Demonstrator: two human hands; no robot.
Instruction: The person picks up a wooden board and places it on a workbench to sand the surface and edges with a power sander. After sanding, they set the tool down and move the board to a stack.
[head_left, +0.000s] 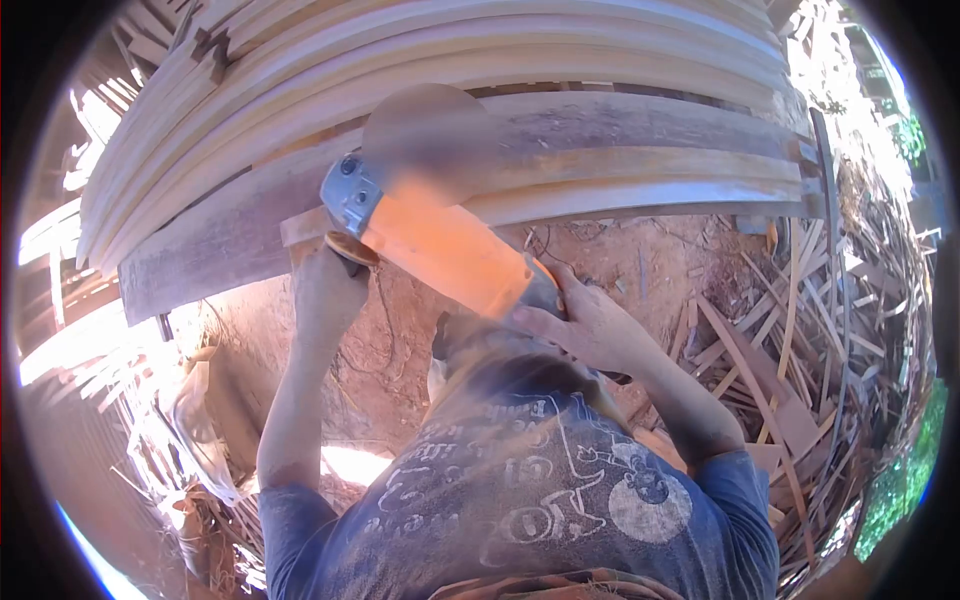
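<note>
An angle grinder [445,245] with an orange body and grey metal head lies slantwise in front of my torso, its head toward the upper left. My right hand [590,325] wraps round its dark rear end, thumb on top. At the head's lower side, a small brown round disc [350,248] shows nearly edge-on. My left hand [330,288] is closed at this disc, its fingers partly hidden. Just beyond the head runs a dark, weathered board [215,235].
Long pale boards [620,62] lie side by side across the far side. Wood offcuts and strips [790,400] pile up on the right, with more scraps [190,430] at left. Reddish dirt ground [640,265] shows between. A blurred round patch covers part of the boards.
</note>
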